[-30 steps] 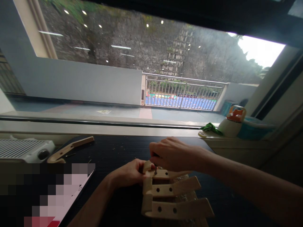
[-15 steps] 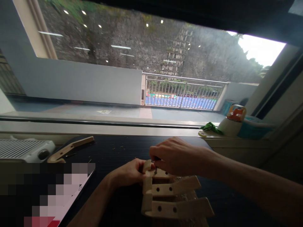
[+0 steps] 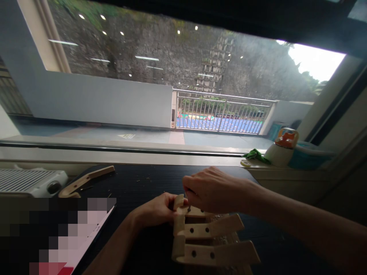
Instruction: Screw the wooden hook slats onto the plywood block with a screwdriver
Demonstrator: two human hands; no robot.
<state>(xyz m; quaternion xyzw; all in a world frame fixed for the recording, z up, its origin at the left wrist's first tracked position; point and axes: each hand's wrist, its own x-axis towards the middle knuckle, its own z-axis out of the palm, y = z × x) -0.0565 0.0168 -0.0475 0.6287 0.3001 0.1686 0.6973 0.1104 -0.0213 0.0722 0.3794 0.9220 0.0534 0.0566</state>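
Observation:
A pale wooden assembly point(image 3: 226, 228) with several parallel curved arms lies on the dark table, dark round holes or screw heads along each arm. My left hand point(image 3: 157, 208) is closed around the far left end of it, by the upright rounded pieces. Bent over the farthest arm, my right hand point(image 3: 208, 191) pinches a thin metal tool point(image 3: 189, 208), whose tip meets the left hole of that arm. The fingers cover most of the tool, so its exact kind is hidden.
A loose bent wooden piece point(image 3: 86, 179) lies at the table's far left, beside a white slotted appliance point(image 3: 31, 182). Small shavings dot the dark tabletop point(image 3: 160, 175). On the right sill stand a white-and-orange bottle point(image 3: 282, 149) and a green cloth point(image 3: 255, 154).
My right hand has turned slightly over the hole, and the tool's dark upper part is now less visible. My left hand and the wooden assembly stay almost in place.

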